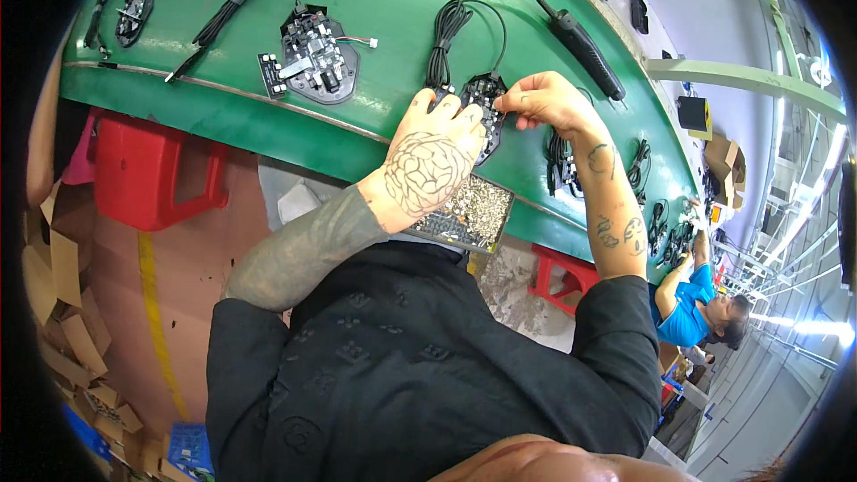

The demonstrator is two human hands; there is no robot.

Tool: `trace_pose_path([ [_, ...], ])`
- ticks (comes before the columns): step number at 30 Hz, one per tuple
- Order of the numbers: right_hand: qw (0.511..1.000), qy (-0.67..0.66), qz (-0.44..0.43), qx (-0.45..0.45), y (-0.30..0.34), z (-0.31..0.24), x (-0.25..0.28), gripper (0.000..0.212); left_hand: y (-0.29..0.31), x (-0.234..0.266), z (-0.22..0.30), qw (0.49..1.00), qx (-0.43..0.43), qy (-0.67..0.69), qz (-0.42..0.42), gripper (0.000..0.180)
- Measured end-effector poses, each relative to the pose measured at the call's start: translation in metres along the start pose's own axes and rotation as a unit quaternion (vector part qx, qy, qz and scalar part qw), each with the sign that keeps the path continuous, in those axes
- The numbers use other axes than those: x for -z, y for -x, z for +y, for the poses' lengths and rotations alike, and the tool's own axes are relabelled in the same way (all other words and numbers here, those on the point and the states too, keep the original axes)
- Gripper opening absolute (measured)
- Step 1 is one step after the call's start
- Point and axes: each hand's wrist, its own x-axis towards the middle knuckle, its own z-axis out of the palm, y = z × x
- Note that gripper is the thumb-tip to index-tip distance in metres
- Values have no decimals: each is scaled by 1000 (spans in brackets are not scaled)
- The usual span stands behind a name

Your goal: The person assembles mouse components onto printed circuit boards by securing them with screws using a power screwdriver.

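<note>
A dark, half-built computer mouse (489, 89), its circuit board bare, lies on the green bench in front of me. A cable runs from it to a black bundle (446, 36). My left hand (433, 156) lies along its left side, fingers bent onto the mouse and holding it. Over its right edge, my right hand (552, 105) has thumb and forefinger pinched together; whatever is between those tips is too small to make out. A tray (511, 219) of small metal screws sits below my left hand, at the bench's front edge.
Another, larger opened mouse assembly (320, 58) lies to the left, its cable bundled. A black electric screwdriver (585, 52) hangs at the back right. More cabled units (562, 165) line the bench rightward, where a person in blue (687, 303) works. Red stools (147, 174) stand below.
</note>
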Motion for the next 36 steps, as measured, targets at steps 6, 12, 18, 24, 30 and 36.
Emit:
trace_pose_path([
  [6,999,34,-2,-17,2,-8,3,21,-1,1,0,1000,-4,9,2,19],
  [12,997,64,-12,-33,0,-4,6,28,1,3,2,1000,-8,16,-10,20],
  [18,985,170,32,-12,8,-10,9,40,-8,10,3,999,-8,8,-42,22],
  [24,975,213,45,50,15,4,18,45,-16,15,13,998,-28,-7,-51,34],
  [30,759,299,529,233,-3,31,59,51,-17,21,9,999,-43,-25,3,34],
  [36,820,294,463,166,-49,90,100,57,17,66,27,976,-82,138,-145,34],
])
